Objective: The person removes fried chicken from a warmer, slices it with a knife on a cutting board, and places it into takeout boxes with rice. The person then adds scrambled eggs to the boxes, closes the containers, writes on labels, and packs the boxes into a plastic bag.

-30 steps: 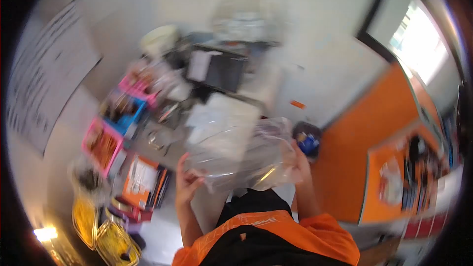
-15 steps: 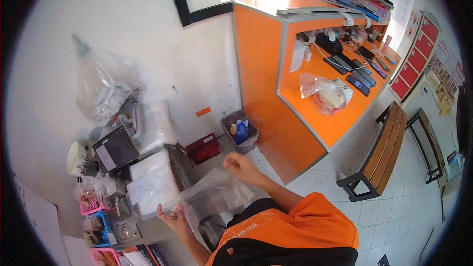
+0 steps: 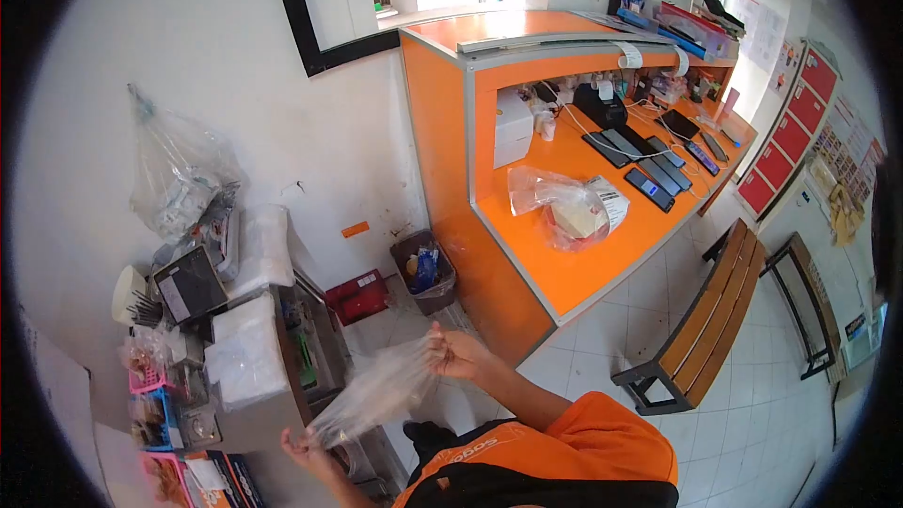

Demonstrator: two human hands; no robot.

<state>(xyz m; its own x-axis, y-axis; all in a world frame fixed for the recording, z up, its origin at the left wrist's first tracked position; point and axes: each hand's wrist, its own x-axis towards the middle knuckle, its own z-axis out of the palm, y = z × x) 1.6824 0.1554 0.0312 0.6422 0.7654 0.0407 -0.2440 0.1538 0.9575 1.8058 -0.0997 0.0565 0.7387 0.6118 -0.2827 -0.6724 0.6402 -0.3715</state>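
A clear plastic bag (image 3: 376,393) is stretched between my two hands in front of my body. My left hand (image 3: 308,452) is closed on its lower left end, with some fingers sticking out. Higher up and to the right, my right hand (image 3: 455,356) pinches the other end. Left of the bag lies a stack of clear plastic bags (image 3: 246,350) on a grey table (image 3: 259,423). On the orange counter (image 3: 527,254), a tied plastic bag with a round container (image 3: 576,218) sits beside a white printed paper (image 3: 611,202).
Several phones (image 3: 649,188) and cables lie on the counter. A waste bin (image 3: 425,271) and a dark red box (image 3: 357,297) stand by the wall. Wooden benches (image 3: 705,320) are to the right. A tablet (image 3: 191,284) and small baskets (image 3: 155,419) line the table's left side.
The view has turned to the right. The plastic bag has moved away from the table stack and is now drawn out narrower between my hands.
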